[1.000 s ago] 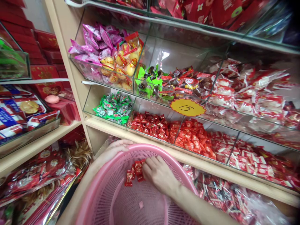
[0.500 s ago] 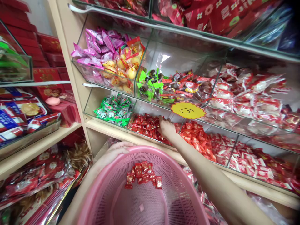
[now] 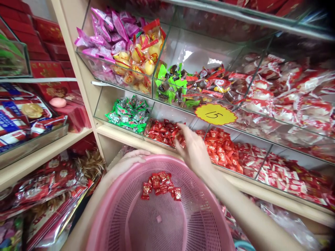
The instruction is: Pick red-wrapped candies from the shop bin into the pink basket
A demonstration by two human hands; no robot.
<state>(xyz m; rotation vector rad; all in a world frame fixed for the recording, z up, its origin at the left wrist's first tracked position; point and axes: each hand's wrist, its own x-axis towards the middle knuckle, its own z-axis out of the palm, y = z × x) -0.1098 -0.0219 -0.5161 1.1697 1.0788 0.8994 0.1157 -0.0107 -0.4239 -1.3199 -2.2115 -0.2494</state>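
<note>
A pink plastic basket (image 3: pixel 204 205) is tilted toward me below the shelf, with several red-wrapped candies (image 3: pixel 161 183) lying in it and a small pale square on its bottom. My left hand (image 3: pixel 125 164) grips the basket's rim on the left side, its fingertips along the upper edge. My right hand (image 3: pixel 195 150) is at the front of a bin of dark red-wrapped candies (image 3: pixel 163 130), just above the basket's far rim. Its thumb and forefinger are apart, with red wrappers showing between them; the other fingers are partly hidden.
Green-wrapped candies (image 3: pixel 128 113) lie left of the red bin, brighter red ones (image 3: pixel 221 150) to its right. A yellow price tag (image 3: pixel 216 114) hangs on the clear bins above. A wooden shelf edge (image 3: pixel 125 137) runs below. Bagged goods (image 3: pixel 28 115) fill the left shelf.
My right hand has drawn back from inside the red candy bin toward the basket, its fingers now wider apart. The left hand stays on the basket. The view has shifted slightly.
</note>
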